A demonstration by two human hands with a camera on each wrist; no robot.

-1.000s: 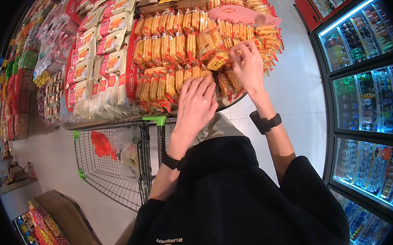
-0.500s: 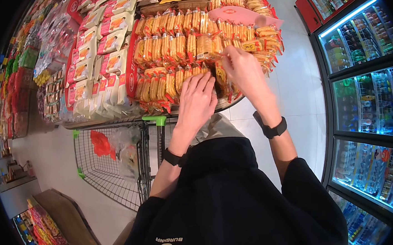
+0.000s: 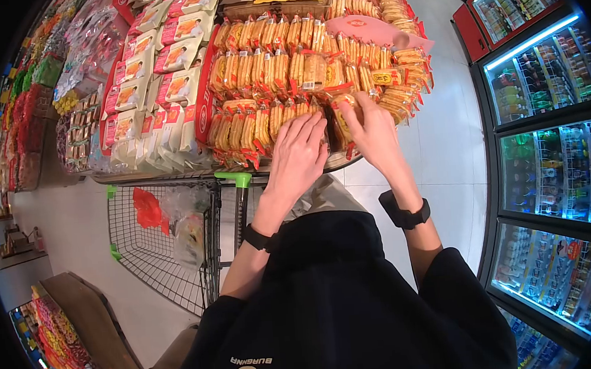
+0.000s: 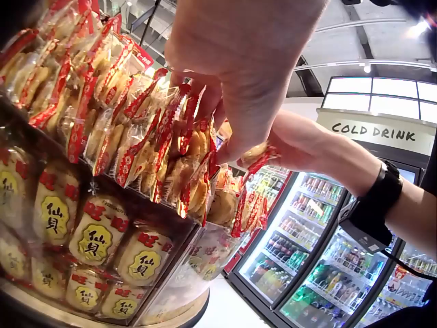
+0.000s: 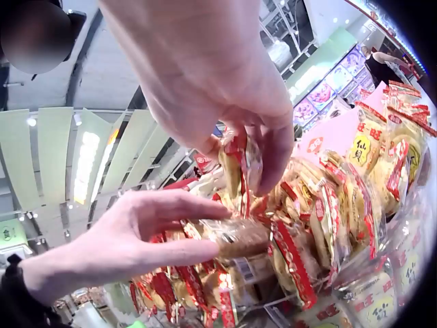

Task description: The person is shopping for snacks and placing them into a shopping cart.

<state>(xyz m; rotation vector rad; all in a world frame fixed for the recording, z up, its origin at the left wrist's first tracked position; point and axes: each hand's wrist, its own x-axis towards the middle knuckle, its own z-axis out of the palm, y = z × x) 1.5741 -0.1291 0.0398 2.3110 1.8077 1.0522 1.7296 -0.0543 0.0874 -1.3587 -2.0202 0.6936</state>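
Rows of clear-wrapped rice cracker packets (image 3: 260,70) with red ends fill the display bin. My right hand (image 3: 378,136) is over the front row and pinches one rice cracker packet (image 5: 234,174) between thumb and fingers, tipped on end in the right wrist view. Beside it, my left hand (image 3: 296,150) rests on the front row, fingers over the packet tops. In the right wrist view its fairly straight fingers and thumb (image 5: 179,253) lie along a flat-lying packet (image 5: 242,236). A dark gap shows in the row between the two hands.
Below the bin stands a wire shopping cart (image 3: 159,242) with a green-ended handle (image 3: 235,179), holding plastic bags. White and pink snack bags (image 3: 183,89) are stacked left of the crackers. Lit drink fridges (image 3: 548,173) line the right side. A pink sign (image 3: 367,28) stands among the packets.
My right hand has come down toward the front row, nearer my body, and pinches a packet there. My left hand stays at the front row. The head view has shifted slightly.
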